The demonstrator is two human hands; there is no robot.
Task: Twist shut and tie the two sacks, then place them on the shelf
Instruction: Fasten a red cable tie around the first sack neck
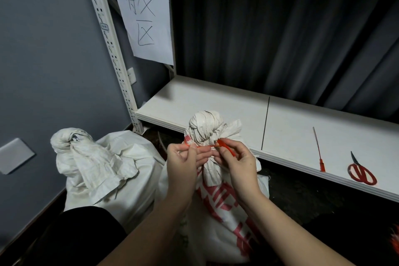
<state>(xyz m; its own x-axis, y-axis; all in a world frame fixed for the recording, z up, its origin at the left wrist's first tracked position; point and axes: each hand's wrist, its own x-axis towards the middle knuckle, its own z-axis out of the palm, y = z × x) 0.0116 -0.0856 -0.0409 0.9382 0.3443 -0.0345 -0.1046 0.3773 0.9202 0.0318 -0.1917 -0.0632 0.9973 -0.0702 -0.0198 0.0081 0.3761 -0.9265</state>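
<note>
Sacks stand on the floor before the bare shelf [216, 101], the plain sack [103, 170] twisted, while left hand [183, 157] and right hand [235, 160] pinch a red tie [205, 146] round the printed sack [218, 192]'s neck, neither shelved yet.

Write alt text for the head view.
Both hands, left hand and right hand, pinch a red plastic tie around the twisted neck of a red-printed white woven sack. A second twisted white sack stands beside it; red-handled scissors lie on the white shelf.
</note>
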